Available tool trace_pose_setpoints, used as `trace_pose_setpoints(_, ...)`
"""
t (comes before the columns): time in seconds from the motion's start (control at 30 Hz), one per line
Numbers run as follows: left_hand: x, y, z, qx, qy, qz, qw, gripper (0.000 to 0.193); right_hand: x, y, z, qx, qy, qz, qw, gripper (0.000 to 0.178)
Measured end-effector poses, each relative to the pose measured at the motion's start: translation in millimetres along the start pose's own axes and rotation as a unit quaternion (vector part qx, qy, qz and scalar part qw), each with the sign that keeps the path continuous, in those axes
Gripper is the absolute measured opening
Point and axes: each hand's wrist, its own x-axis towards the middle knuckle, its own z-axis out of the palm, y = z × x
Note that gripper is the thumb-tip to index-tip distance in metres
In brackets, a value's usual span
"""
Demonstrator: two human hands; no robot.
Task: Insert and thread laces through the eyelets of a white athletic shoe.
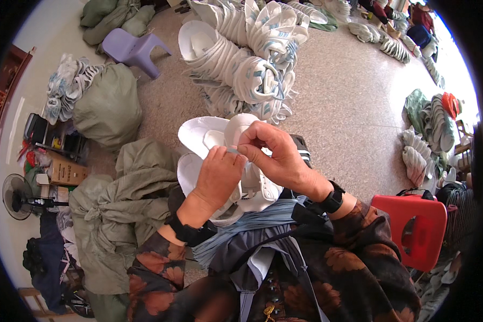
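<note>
Over my lap, both hands work at a white shoe upper (239, 127). My right hand (279, 155) pinches it between thumb and fingers, its wrist bent inward. Beside it my left hand (218, 174) is closed, fingertips meeting the right thumb at the upper's edge. A small pale bluish strip shows between the fingertips; whether it is lace or trim I cannot tell. More white uppers (185, 170) lie beneath and left of my hands, partly hidden by them. A bundle of light blue laces (241, 228) hangs across my lap.
Ahead on the floor stand tall stacks of white and blue shoe uppers (257, 75). Grey-green sacks (110, 102) and a purple stool (131, 48) are to the left, with a fan (19, 197). A red plastic stool (432, 220) stands close on my right, near more shoe stacks (415, 155).
</note>
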Motion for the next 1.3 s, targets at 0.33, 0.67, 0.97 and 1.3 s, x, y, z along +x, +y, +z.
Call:
trace_pose_setpoints(0.33,26,9,-81,-0.513,-0.123,-0.159,0.834,0.011,-54,73,21,-0.229,0.040,-0.034,0.972,0.028)
trace_pose_setpoints(0.67,26,33,-105,-0.621,0.075,-0.178,0.760,0.015,-37,88,14,-0.215,-0.002,-0.013,0.976,0.009)
trace_pose_setpoints(0.97,-24,32,46,-0.631,0.053,-0.381,0.673,0.021,7,51,-113,0.004,0.326,-0.034,0.945,0.019)
trace_pose_setpoints(1.3,-37,-24,42,-0.477,-0.003,-0.384,0.790,0.022,-67,72,-186,0.071,0.440,0.077,0.892,0.024)
